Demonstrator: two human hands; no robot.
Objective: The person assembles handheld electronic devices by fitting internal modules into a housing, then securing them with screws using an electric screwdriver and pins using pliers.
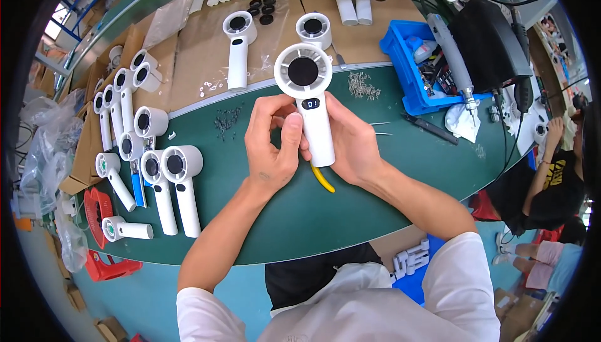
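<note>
A white handheld fan [320,135] with a round black-centred head is held upright over the green work mat. A small display on its handle is lit. My left hand [272,145] is closed at the handle's left side, its thumb pressed near the edge. Along the right side my right hand [352,138] grips the same handle, its fingertips hidden behind it. From below the handle sticks out a curved yellow grip [323,180], perhaps of pliers, mostly hidden. Just beyond the fan's head lies another white fan [313,27], partly covered.
Several white fans [183,173] lie at the left, with more along the back. A blue bin [400,48] of small parts stands at the right beside an electric screwdriver [452,54]. Tweezers [379,133], a black pen-like tool [431,128] and screw piles [363,85] lie nearby.
</note>
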